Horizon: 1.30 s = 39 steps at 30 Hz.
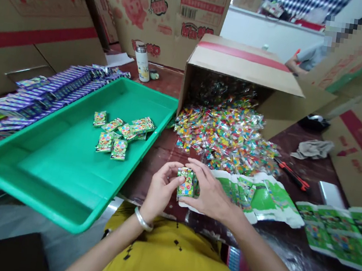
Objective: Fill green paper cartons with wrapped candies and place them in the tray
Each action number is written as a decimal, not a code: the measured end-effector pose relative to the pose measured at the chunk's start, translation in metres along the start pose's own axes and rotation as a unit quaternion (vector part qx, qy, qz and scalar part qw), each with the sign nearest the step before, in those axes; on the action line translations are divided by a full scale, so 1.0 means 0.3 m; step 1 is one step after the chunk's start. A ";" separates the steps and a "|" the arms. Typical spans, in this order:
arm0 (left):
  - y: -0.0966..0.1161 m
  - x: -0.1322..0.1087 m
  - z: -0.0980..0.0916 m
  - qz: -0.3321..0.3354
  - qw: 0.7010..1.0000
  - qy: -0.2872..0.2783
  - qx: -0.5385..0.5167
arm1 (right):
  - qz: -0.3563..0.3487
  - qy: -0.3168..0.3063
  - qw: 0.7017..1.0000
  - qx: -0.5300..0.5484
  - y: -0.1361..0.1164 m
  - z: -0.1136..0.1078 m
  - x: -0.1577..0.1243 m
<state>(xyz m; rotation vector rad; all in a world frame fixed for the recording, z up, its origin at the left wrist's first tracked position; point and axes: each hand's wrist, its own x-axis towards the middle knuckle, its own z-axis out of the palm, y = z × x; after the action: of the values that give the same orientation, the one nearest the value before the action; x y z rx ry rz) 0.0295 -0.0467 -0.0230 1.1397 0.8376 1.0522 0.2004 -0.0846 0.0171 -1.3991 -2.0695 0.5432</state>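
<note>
Between both hands, near the table's front edge, is a small green printed candy box. My left hand grips its left side, thumb across the front. Around its right side and top curl the fingers of my right hand. Flat green printed box blanks lie just right of my right hand, partly under it. Behind the hands, a heap of small clear packets of colourful candy spills from a cardboard box on its side. To the left, several similar small boxes lie in a green tray.
Purple printed boxes are stacked beyond the tray. A white bottle stands behind it. On the right are a red-and-black cutter, a grey cloth and more green blanks. Large cartons surround the table; another person's arm shows at the back right.
</note>
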 end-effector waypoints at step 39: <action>-0.054 0.002 -0.094 -0.043 0.996 -0.025 0.080 | 0.072 -0.039 0.987 0.142 0.093 -0.111 0.266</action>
<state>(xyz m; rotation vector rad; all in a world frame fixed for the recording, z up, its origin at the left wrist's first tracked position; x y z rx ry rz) 0.0072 -0.0390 -0.0454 1.2480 0.9358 0.8951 0.2192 0.0003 0.0435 -1.3807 -1.8713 0.9272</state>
